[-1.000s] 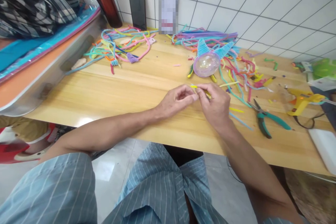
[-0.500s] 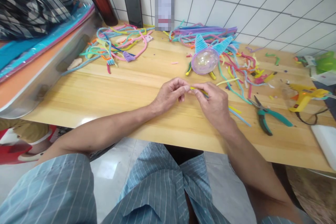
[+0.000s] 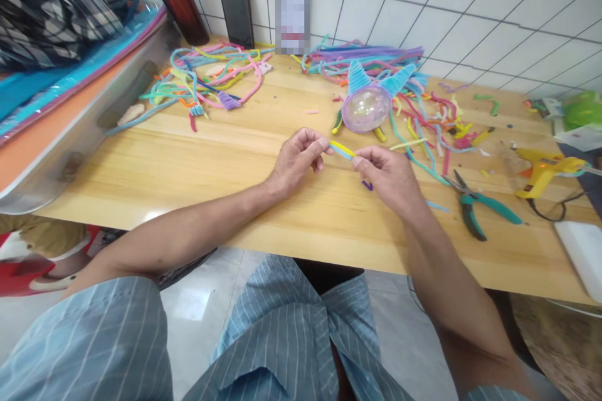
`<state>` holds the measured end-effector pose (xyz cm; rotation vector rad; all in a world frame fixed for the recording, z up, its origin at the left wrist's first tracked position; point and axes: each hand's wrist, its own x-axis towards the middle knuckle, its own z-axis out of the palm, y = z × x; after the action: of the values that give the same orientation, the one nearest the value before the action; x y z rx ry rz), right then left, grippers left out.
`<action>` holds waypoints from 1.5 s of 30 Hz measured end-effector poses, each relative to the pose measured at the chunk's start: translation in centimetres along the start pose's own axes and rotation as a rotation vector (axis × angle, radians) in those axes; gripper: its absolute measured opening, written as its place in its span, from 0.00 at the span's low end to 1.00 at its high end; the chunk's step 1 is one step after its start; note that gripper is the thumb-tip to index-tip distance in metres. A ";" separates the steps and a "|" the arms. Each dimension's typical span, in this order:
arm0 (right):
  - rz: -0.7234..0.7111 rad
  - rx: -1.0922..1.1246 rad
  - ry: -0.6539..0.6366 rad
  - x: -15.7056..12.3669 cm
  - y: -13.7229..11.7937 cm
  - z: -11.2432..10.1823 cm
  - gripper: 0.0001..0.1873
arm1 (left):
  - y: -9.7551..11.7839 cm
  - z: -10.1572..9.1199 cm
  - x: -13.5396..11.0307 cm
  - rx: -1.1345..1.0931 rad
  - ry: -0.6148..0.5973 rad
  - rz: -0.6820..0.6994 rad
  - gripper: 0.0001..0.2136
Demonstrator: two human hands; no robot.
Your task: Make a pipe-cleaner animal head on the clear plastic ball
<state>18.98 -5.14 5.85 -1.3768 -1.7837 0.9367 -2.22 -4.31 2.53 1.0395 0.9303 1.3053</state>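
Between my two hands stretches a short pair of pipe cleaners [image 3: 342, 150], one yellow and one light blue, side by side. My left hand [image 3: 305, 153] pinches the left end with thumb and forefinger. The right part is gripped in my right hand [image 3: 386, 172], and a light blue tail [image 3: 437, 205] shows beyond that wrist. A small dark purple bent piece [image 3: 367, 185] lies just under my right fingers. Behind the hands sits a clear dome with a purple rim [image 3: 367, 109], bearing two light blue pipe-cleaner ears [image 3: 360, 77].
Teal-handled pliers [image 3: 480, 203] lie at the right, with a yellow glue gun [image 3: 548, 172] beyond. Tangled pipe cleaners [image 3: 202, 84] are heaped at the back left, and more [image 3: 367, 56] lie by the wall. Two phones lean there, one black [image 3: 234, 3]. A plastic bin [image 3: 94, 144] stands left.
My hands have drawn slightly apart, so more of the yellow and blue strands shows between them. The purple bent piece has come into sight under my right hand.
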 end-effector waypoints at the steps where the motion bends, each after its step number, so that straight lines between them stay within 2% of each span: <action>1: 0.006 0.016 0.004 0.0 0.0 0.1 0.09 | 0.0 0.1 0.0 -0.002 -0.013 -0.012 0.17; 7: 0.014 0.100 -0.016 0.4 0.1 0.5 0.13 | 0.4 0.3 -0.4 -0.067 -0.203 -0.025 0.26; 12: 0.011 0.111 -0.017 0.4 -0.1 0.6 0.18 | 0.4 0.3 -0.5 -0.057 -0.231 -0.046 0.26; 20: -0.032 0.024 -0.018 0.0 -0.3 1.2 0.12 | -0.7 0.0 -0.1 -0.109 -0.144 -0.052 0.24; 27: -0.016 0.022 -0.025 0.0 -0.1 1.1 0.11 | -0.7 -0.1 -0.1 -0.112 -0.030 -0.089 0.17; 32: 0.013 0.070 -0.027 0.2 0.2 1.1 0.10 | -0.5 -0.1 0.1 -0.127 0.050 -0.112 0.17; 40: 0.098 0.139 -0.048 0.5 0.3 0.8 0.14 | -0.3 -0.3 0.5 -0.172 0.107 -0.115 0.13; 43: 0.164 0.250 -0.086 0.6 0.3 0.7 0.16 | 0.1 -0.2 0.4 -0.196 0.012 -0.124 0.12; 45: 0.223 0.368 -0.138 0.7 0.2 0.6 0.19 | 0.2 -0.2 0.2 -0.203 -0.120 -0.114 0.18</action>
<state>18.43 -4.48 5.50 -1.3119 -1.4756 1.4305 -2.41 -4.12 2.68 0.8849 0.7391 1.2017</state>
